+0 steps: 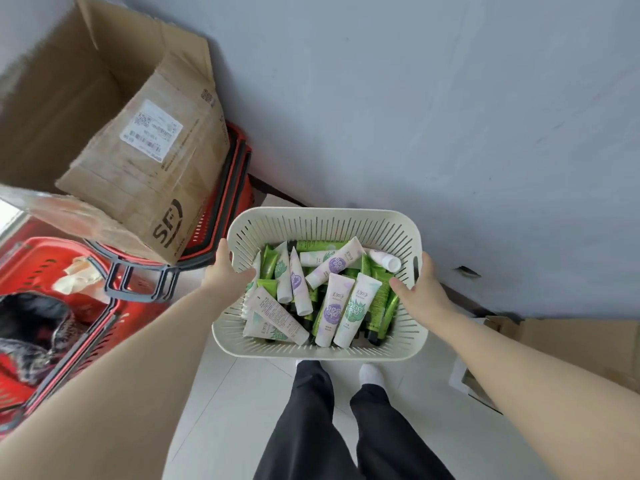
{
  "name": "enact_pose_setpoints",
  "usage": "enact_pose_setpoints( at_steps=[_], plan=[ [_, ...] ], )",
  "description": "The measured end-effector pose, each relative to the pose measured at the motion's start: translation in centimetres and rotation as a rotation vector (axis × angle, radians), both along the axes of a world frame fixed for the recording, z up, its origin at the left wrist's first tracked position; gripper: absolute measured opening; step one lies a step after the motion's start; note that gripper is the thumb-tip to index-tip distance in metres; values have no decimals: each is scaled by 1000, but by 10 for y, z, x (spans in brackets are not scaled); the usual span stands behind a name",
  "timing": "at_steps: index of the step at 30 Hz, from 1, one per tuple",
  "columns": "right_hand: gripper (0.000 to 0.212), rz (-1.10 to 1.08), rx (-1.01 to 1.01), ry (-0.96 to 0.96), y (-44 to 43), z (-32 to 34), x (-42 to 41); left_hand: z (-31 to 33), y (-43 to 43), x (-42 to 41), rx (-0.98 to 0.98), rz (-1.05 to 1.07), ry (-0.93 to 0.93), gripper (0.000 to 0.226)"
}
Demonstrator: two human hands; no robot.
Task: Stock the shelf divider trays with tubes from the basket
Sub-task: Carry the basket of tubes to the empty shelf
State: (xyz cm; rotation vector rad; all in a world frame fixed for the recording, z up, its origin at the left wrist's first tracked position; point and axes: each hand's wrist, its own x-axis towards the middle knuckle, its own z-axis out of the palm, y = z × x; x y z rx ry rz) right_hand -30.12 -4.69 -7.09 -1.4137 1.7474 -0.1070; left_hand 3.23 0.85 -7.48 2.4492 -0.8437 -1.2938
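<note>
Head view: our left hand [227, 268] and right hand [420, 289] clench the basket [325, 214] by both sides; tubes [341, 303] seem light, slippery.

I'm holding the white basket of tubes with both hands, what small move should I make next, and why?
Probably keep the basket level and turn to find the shelf. Your left hand and right hand grip its side rims, the tubes lie loose inside, and no divider trays are in view, only a grey wall, a cardboard box and red baskets.
</note>
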Motion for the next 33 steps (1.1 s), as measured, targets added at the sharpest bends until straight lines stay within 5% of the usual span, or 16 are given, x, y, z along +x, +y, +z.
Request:
enact_pose_setpoints(
  at_steps=[7,17,33],
  plan=[
    [84,406,-20,77,30,21,9,36,132,-34,-43,307,-41,92],
    [61,954,-54,-73,108,54,43,75,345,-145,-110,945,-64,97],
    [77,1677,-76,47,425,72,52,78,680,-386,-170,1676,-123,101]
  ],
)
